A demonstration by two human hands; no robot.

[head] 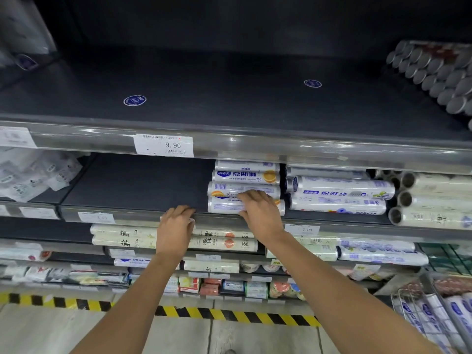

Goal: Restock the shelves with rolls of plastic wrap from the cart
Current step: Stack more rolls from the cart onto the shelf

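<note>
Store aisle, dark metal shelving. Middle shelf [138, 185]: left part bare, a stack of plastic wrap rolls [245, 175] laid lengthwise to its right.

Front roll [222, 206]: white wrapper, blue print, orange-slice motif. It is held by the right hand [260, 210], fingers curled over the top, thumb against the front, probably to square it with the stack.

Left hand [176, 226]: bent fingers are laid over the front rail [127, 215], likely for support; a true grip cannot be told.

Cart [408, 300], lower right: further rolls [434, 318] are kept here.
</note>
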